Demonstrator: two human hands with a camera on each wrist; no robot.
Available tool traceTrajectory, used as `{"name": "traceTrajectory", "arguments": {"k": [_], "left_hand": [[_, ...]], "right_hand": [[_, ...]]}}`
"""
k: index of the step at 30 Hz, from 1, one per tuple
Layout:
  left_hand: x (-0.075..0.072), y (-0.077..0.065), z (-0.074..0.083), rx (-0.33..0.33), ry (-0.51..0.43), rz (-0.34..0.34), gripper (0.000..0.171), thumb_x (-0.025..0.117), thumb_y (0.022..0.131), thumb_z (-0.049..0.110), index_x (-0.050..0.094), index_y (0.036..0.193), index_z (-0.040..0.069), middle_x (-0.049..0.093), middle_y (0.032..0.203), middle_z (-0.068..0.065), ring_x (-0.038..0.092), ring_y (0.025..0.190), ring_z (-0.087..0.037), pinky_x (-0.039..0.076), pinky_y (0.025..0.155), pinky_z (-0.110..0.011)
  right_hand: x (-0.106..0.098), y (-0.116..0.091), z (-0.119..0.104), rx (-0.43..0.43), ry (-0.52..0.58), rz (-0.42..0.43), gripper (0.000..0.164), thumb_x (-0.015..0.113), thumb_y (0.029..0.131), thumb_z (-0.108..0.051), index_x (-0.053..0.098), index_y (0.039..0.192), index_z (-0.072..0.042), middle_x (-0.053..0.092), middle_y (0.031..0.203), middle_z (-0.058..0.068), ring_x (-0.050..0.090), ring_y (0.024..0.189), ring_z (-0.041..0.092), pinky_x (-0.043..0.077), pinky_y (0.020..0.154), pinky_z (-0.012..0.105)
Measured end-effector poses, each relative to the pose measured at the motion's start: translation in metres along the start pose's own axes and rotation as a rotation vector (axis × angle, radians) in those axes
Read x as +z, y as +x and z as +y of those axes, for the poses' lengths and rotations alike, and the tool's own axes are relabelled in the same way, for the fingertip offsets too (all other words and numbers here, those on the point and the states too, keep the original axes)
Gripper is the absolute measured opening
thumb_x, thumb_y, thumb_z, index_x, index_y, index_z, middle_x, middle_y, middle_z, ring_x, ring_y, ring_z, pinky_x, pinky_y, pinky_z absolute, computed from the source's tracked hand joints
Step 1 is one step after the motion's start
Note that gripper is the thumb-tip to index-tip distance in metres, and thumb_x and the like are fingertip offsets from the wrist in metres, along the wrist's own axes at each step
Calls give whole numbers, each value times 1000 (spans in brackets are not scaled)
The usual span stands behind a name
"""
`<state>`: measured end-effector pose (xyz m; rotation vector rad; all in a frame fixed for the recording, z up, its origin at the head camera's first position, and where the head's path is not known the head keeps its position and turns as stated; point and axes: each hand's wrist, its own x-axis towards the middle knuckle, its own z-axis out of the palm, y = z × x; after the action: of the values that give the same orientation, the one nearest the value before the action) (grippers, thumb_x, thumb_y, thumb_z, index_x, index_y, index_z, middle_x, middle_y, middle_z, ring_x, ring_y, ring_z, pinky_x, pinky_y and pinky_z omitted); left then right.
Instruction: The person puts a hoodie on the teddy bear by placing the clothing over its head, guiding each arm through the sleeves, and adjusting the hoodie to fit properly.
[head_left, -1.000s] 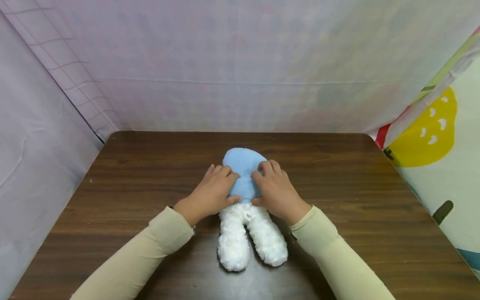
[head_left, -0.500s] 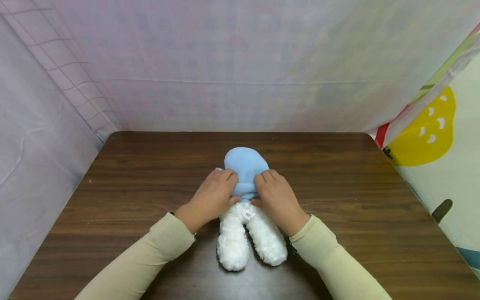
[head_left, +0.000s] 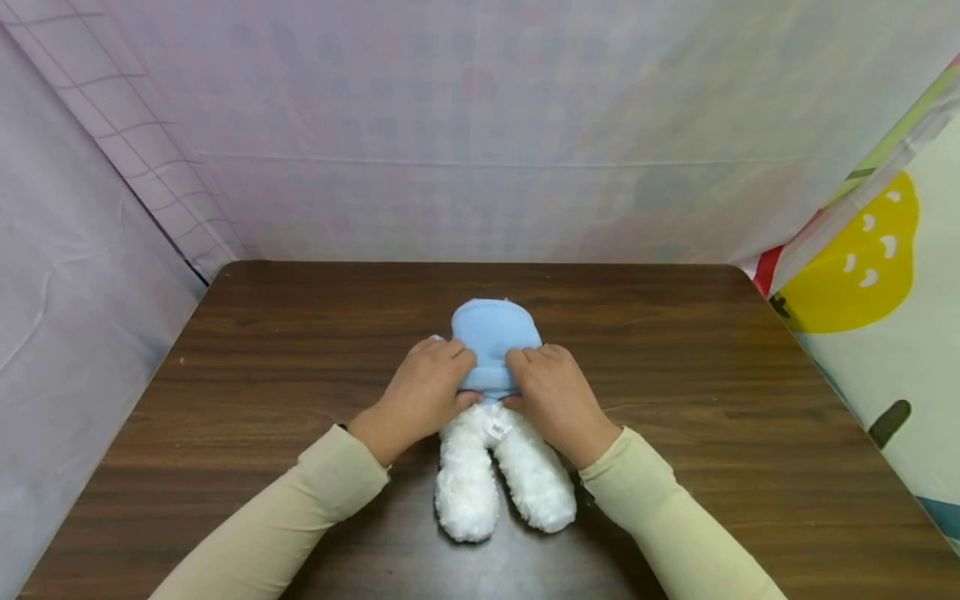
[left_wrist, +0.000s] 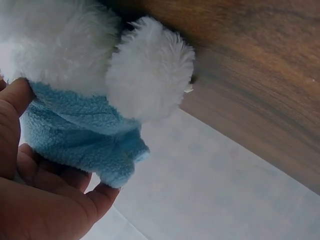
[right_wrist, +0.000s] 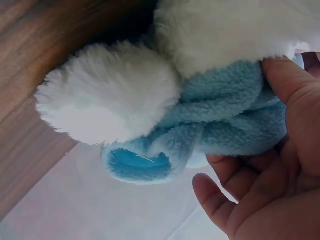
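Plush toy [head_left: 481, 422] is on the wood table [head_left: 322, 308], centred between the hands. Left hand [head_left: 423, 387] and right hand [head_left: 557, 396] each pinch a side of its blue fleece [head_left: 493, 327], thumbs at the near edge by the white fluff. Two white limbs [head_left: 467, 492] point toward the person, legs or ears, can't tell which. Head view shows their spread and a small tag [head_left: 498, 430]; right wrist view catches a brighter-blue lined opening [right_wrist: 137, 164], hidden from above.

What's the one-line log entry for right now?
left hand: grips blue fabric, left side | right hand: grips its right side | white fluffy parts: on table
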<state>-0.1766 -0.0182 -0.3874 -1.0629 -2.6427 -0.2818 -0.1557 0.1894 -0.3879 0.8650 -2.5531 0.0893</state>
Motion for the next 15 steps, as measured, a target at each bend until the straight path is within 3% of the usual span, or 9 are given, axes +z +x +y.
{"name": "traceTrajectory", "arguments": {"k": [15], "left_hand": [[2,-4,3,28,32,59,32,84,80,30,56,82,15,64,81,1,65,84,-19,45,97,-44]], "right_hand": [[7,-4,1,31,68,15,47,90,71,-28,45,77,-16,53,65,-4,57,63,20,36,62,37]]}}
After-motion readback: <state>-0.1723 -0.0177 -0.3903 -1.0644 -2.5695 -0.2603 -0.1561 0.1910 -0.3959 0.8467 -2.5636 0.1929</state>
